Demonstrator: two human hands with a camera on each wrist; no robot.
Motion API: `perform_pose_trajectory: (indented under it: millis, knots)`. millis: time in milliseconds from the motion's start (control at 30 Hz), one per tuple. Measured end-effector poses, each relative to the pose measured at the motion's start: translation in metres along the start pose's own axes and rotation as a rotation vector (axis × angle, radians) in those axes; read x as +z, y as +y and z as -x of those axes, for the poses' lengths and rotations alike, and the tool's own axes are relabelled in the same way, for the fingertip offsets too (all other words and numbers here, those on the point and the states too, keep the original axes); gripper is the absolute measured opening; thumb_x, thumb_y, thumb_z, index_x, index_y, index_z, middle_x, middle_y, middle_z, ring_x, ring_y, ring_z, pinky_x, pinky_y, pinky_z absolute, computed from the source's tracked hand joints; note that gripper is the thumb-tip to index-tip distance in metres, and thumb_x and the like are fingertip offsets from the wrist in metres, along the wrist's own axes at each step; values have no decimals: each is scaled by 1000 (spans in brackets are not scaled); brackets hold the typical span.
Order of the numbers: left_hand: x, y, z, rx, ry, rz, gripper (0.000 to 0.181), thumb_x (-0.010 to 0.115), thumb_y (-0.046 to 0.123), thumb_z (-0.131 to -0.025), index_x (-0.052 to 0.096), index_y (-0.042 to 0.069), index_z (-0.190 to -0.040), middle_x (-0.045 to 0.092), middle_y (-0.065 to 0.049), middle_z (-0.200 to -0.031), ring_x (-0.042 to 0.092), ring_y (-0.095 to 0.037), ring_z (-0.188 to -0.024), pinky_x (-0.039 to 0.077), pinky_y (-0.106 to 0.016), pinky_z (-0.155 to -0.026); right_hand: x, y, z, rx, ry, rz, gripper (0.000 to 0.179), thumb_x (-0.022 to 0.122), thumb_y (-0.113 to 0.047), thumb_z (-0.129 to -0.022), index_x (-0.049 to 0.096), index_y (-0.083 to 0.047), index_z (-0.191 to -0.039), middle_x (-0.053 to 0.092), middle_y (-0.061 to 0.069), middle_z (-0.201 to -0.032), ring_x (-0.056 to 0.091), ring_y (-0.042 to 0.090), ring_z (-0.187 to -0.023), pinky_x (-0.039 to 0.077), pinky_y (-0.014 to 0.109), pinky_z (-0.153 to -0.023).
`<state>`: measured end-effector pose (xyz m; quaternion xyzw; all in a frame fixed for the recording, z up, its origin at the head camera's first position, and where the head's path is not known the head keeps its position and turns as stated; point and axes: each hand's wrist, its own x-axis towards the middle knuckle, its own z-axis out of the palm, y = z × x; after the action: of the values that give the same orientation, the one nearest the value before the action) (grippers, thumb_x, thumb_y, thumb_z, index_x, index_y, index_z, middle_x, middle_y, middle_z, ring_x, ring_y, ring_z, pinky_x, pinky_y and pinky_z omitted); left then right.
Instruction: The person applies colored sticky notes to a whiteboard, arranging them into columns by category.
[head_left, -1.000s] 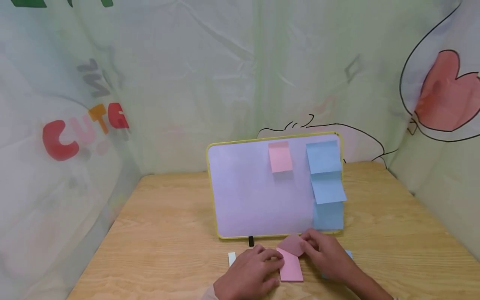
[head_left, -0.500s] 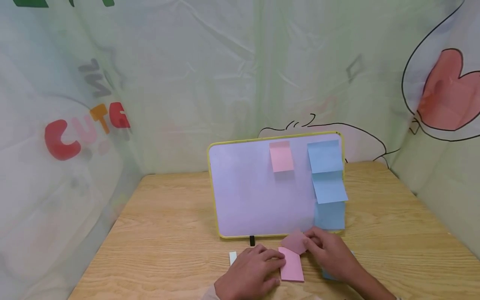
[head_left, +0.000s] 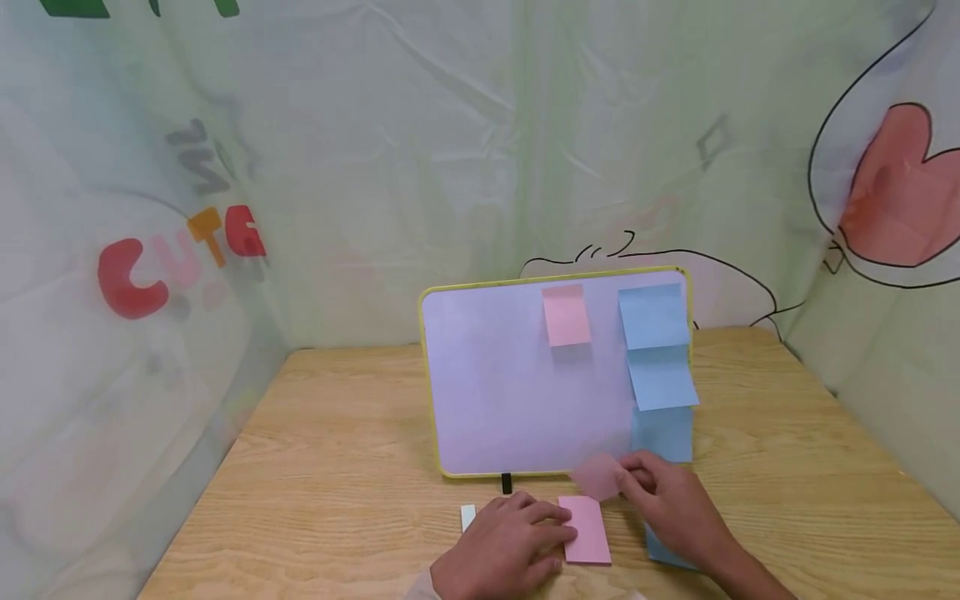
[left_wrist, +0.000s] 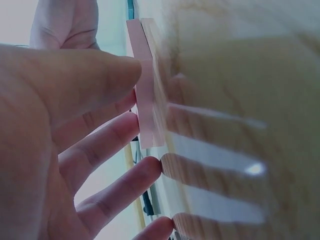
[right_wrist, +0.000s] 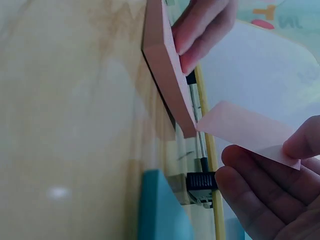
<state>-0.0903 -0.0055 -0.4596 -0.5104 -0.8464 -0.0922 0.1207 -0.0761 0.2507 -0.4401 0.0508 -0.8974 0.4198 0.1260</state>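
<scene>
A pink sticky note [head_left: 597, 477] is pinched by one corner between the thumb and fingers of my right hand [head_left: 675, 504], just in front of the whiteboard's lower edge. In the right wrist view the note [right_wrist: 250, 131] hangs slanted from the thumb. On the table below it lies a pink sticky-note pad [head_left: 587, 533], apart from the note in the head view. My left hand [head_left: 504, 542] has its fingertips resting on the pad's left part, fingers extended. The left wrist view has the pad [left_wrist: 145, 95] edge-on, with the thumb and fingertips touching it.
A yellow-framed whiteboard [head_left: 510, 400] stands behind, bearing a pink note [head_left: 567, 315] and a column of blue notes [head_left: 654, 317]. A blue pad [head_left: 663, 550] sits partly under the right hand. A white strip [head_left: 468, 516] shows behind the left hand.
My right hand has drawn the pink note up off the pad and slightly to the right, leaving a gap between them. My left hand has stayed on the pad.
</scene>
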Motion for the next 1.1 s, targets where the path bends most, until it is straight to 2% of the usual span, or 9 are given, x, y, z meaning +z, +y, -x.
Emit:
perform_pose_trajectory:
  millis: [467, 633, 767, 1000, 1100]
  knots:
    - [-1, 1, 1, -3, 26, 36, 29, 66, 34, -97, 71, 27, -125, 59, 15, -135, 54, -6, -113, 44, -25, -89, -5, 0, 0, -29, 58, 20, 8, 70, -18, -95, 72, -10, -96, 73, -9, -81, 63, 3, -72, 50, 26, -62]
    - [2, 0, 1, -1, 38, 46, 28, 65, 33, -97, 71, 27, -123, 59, 15, -135, 53, -6, -113, 44, -24, -90, -6, -4, -2, -103, 113, 34, 3, 73, -12, -92, 72, -10, -94, 72, -11, -78, 65, 3, -72, 52, 26, -63]
    - [3, 0, 0, -1, 51, 48, 26, 65, 33, -97, 72, 27, -122, 60, 15, -133, 54, -5, -112, 43, -23, -89, -5, -9, -6, -184, 159, 57, 7, 74, -6, -89, 72, -10, -93, 72, -11, -78, 67, 2, -73, 54, 24, -65]
    - [5, -1, 0, 0, 73, 51, 24, 63, 32, -98, 73, 28, -119, 61, 15, -132, 55, -5, -111, 43, -22, -89, -3, -21, -16, -288, 219, 105, 14, 72, 0, -86, 71, -10, -94, 74, -2, -82, 70, 5, -76, 57, 31, -64]
    - [6, -1, 0, -2, 74, 62, 23, 62, 32, -99, 74, 28, -118, 61, 15, -132, 55, -5, -111, 43, -21, -87, -4, -27, -21, -335, 243, 116, 13, 71, 0, -86, 71, -10, -95, 74, 0, -83, 71, 8, -77, 56, 26, -63]
